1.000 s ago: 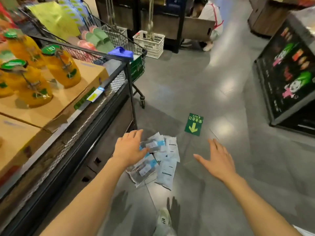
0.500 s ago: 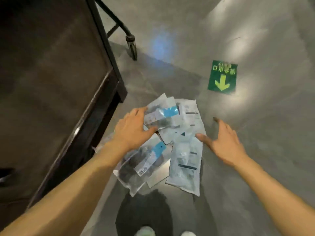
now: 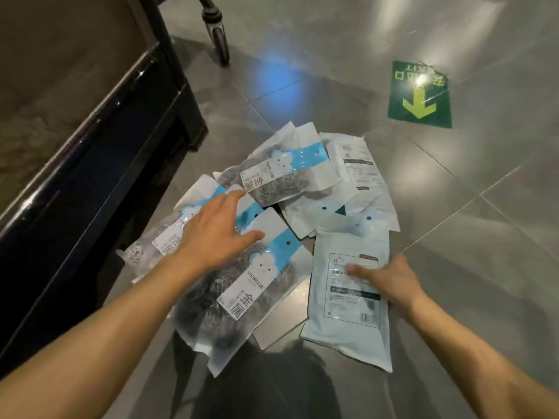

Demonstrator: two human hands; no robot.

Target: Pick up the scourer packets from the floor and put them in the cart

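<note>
Several scourer packets (image 3: 272, 261) lie in a loose pile on the grey floor, some face up with blue bands and steel wool showing, some face down and white. My left hand (image 3: 211, 234) lies flat on the pile's left side, fingers spread and resting on two face-up packets. My right hand (image 3: 393, 282) is at the right edge of a face-down white packet (image 3: 348, 322); its thumb presses on top and its fingers curl around the edge. That packet still lies on the floor. Of the cart, only a wheel (image 3: 219, 40) shows at the top.
A dark display stand base (image 3: 90, 164) runs along the left, close to the pile. A green arrow sticker (image 3: 420, 98) is stuck to the floor tiles at the upper right. My shadow falls on the floor below the packets.
My view has dropped close to the floor. My left hand has slid onto the left packets, and my right hand has moved in from the side and taken the white packet's edge.
</note>
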